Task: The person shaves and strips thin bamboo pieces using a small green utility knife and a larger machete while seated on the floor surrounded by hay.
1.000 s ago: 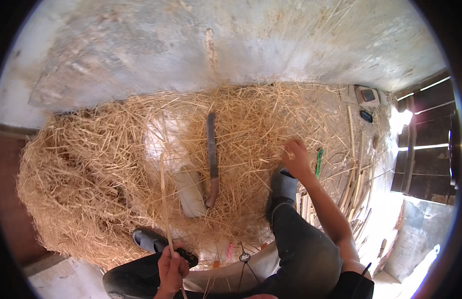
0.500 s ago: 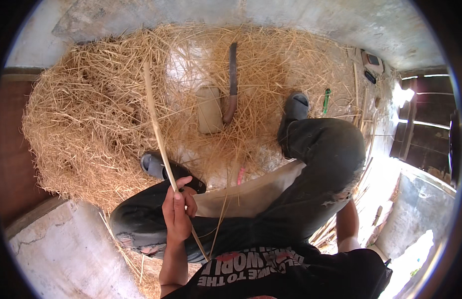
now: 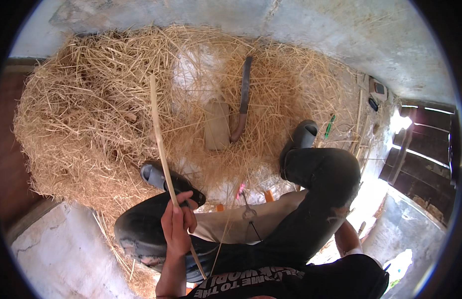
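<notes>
My left hand [image 3: 178, 224] is closed around a long, pale bamboo strip [image 3: 161, 149]. The far end of the strip reaches out over the straw, and its near end passes below the hand toward my shirt. My right forearm [image 3: 346, 238] goes down beside my right thigh, which hides the hand. A machete [image 3: 245, 89] with a dark blade and brown handle lies on the straw ahead of me. Its handle end is beside a wooden block [image 3: 217, 124].
Loose straw [image 3: 86, 119] covers much of the floor, heaped at the left. A green slim tool [image 3: 330, 127] lies beyond my right sandal [image 3: 305, 133]. A small device [image 3: 378, 89] rests by the back wall. Sticks lie along the right side; concrete walls [image 3: 231, 20] enclose the spot.
The view has shifted, so the machete and block appear lower. My right arm has drawn back a little behind the thigh. A pink-tipped thin object and orange pieces now show between my legs.
</notes>
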A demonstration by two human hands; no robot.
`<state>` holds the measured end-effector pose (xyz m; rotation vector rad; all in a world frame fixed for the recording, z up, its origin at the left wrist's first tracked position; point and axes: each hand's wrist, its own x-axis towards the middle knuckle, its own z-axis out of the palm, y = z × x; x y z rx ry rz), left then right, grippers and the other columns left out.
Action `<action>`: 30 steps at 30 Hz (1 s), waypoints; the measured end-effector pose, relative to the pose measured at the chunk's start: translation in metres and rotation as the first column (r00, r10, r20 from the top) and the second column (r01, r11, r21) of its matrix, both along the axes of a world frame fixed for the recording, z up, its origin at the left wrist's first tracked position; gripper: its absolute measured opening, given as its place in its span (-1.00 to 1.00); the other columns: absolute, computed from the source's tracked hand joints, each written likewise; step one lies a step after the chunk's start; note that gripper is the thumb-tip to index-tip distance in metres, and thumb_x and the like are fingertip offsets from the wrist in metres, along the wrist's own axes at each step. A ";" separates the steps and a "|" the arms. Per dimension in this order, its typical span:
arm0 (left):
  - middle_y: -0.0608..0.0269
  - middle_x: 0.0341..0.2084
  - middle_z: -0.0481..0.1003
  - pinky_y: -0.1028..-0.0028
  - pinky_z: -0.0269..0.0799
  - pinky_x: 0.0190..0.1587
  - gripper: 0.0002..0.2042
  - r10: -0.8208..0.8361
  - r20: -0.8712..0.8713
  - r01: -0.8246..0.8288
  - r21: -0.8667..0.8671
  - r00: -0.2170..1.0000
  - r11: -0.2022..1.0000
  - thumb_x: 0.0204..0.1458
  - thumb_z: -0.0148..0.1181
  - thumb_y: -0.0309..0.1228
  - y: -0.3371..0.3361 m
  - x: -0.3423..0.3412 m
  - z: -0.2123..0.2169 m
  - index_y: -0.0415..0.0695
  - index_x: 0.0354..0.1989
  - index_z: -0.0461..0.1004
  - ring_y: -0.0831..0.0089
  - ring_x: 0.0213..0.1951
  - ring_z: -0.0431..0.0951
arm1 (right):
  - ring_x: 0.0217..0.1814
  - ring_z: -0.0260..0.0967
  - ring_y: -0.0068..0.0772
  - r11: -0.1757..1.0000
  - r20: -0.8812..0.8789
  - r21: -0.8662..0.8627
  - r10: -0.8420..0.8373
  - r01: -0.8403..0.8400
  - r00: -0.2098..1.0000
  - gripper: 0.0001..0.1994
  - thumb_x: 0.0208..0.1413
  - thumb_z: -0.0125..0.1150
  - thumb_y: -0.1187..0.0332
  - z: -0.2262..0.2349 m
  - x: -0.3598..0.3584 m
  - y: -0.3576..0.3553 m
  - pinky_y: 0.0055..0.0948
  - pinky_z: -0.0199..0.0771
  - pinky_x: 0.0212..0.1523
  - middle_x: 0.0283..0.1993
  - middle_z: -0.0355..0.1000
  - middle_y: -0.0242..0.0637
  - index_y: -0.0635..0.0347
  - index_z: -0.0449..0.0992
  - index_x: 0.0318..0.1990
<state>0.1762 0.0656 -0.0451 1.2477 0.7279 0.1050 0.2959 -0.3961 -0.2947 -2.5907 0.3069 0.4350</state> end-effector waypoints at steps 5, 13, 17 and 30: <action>0.55 -0.75 0.02 0.61 -0.07 -0.67 -0.55 0.022 -0.010 -0.022 -0.050 1.000 0.998 0.46 -0.23 -0.20 0.009 0.008 0.015 -0.39 0.18 0.35 0.72 -0.73 0.01 | -0.03 0.51 -0.06 0.994 -0.081 -0.059 -0.093 0.089 0.992 -0.69 0.05 0.32 0.38 0.041 -0.032 -0.066 -0.19 0.52 -0.03 0.01 0.47 0.05 0.27 0.56 -0.04; 0.51 -0.74 0.03 0.57 0.02 -0.62 -0.53 -0.052 0.328 0.022 0.093 0.943 0.995 0.47 -0.22 -0.19 -0.015 -0.035 0.017 -0.43 0.19 0.34 0.67 -0.72 0.04 | -0.04 0.51 -0.06 0.979 -0.057 0.015 -0.202 0.203 0.978 -0.69 0.06 0.32 0.37 -0.035 -0.145 -0.065 -0.19 0.52 -0.03 -0.01 0.49 0.04 0.27 0.56 -0.04; 0.52 -0.75 0.04 0.60 0.00 -0.65 -0.53 -0.032 0.408 0.012 0.051 0.912 0.999 0.46 -0.20 -0.18 -0.042 -0.068 0.032 -0.40 0.20 0.35 0.69 -0.74 0.04 | -0.04 0.52 -0.07 0.983 -0.011 0.078 -0.168 0.168 0.986 -0.69 0.06 0.32 0.36 -0.051 -0.127 -0.060 -0.19 0.52 -0.03 -0.01 0.50 0.04 0.26 0.56 -0.04; 0.47 -0.73 0.11 0.62 0.02 -0.65 -0.50 -0.127 0.477 0.202 -0.109 0.870 0.973 0.42 -0.09 -0.14 -0.083 -0.152 0.045 -0.40 0.24 0.33 0.67 -0.72 0.07 | -0.05 0.53 -0.07 0.965 0.036 0.225 -0.147 0.135 0.989 -0.70 0.07 0.32 0.34 -0.062 -0.140 -0.051 -0.18 0.52 -0.04 -0.03 0.52 0.03 0.26 0.57 -0.05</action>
